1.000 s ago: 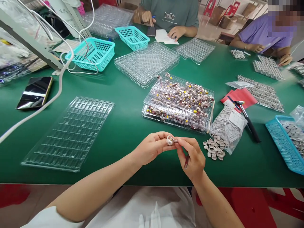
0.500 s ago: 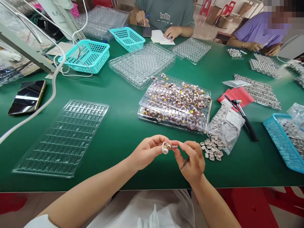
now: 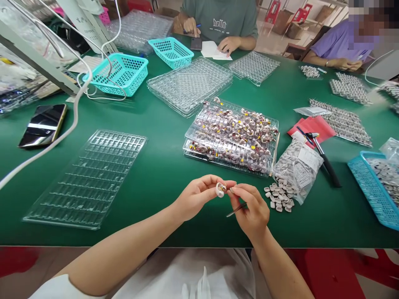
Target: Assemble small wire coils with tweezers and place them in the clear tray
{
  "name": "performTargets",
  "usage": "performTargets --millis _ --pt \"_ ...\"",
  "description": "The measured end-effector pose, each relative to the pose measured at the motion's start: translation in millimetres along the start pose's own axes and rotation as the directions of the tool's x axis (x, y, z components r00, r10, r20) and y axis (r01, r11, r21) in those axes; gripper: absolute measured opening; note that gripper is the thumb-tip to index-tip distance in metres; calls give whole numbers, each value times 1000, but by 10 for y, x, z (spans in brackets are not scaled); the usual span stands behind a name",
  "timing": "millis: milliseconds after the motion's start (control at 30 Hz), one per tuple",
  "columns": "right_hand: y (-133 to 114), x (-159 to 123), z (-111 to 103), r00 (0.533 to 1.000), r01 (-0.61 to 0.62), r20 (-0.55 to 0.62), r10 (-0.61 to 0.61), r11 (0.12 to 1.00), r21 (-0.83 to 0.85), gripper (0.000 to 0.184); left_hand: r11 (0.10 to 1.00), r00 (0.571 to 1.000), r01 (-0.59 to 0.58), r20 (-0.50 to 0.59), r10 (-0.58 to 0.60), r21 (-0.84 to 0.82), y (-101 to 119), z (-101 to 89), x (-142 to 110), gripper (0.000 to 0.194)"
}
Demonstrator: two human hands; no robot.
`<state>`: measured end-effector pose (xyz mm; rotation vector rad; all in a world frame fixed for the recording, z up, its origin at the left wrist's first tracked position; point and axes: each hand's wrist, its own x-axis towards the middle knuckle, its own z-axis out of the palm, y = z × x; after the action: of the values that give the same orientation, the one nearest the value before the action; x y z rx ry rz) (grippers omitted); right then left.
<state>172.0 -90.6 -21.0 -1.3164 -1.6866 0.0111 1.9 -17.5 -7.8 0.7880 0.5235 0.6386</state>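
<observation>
Above the green table (image 3: 156,166), our left hand (image 3: 196,195) pinches a curved white piece (image 3: 220,190) between thumb and fingers. Our right hand (image 3: 252,207), fingers curled, grips a thin tool (image 3: 235,211), fingertips just beside the piece; whether these pinch a part too, we cannot tell. Beyond lie loose caps (image 3: 279,197), a bag (image 3: 296,164), a filled tray (image 3: 193,134) and, farther, a teal basket (image 3: 136,79).
</observation>
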Motion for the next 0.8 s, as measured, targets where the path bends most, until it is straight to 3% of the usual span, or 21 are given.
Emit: performTargets --millis 200,467,700,800 --pt "-4 -3 -29 986 -167 12 168 965 203 34 999 999 -38 19 38 -8 20 -3 -15 15" --pt "1 -32 -30 977 -213 4 214 968 130 30 999 999 -40 14 40 7 62 73 -48 13" --pt "-5 9 -8 990 -135 36 133 989 54 30 994 999 -13 -47 18 109 90 56 -13 18" --pt "-16 23 -32 975 -210 99 198 969 130 24 994 998 8 -70 0 107 103 24 25 19"
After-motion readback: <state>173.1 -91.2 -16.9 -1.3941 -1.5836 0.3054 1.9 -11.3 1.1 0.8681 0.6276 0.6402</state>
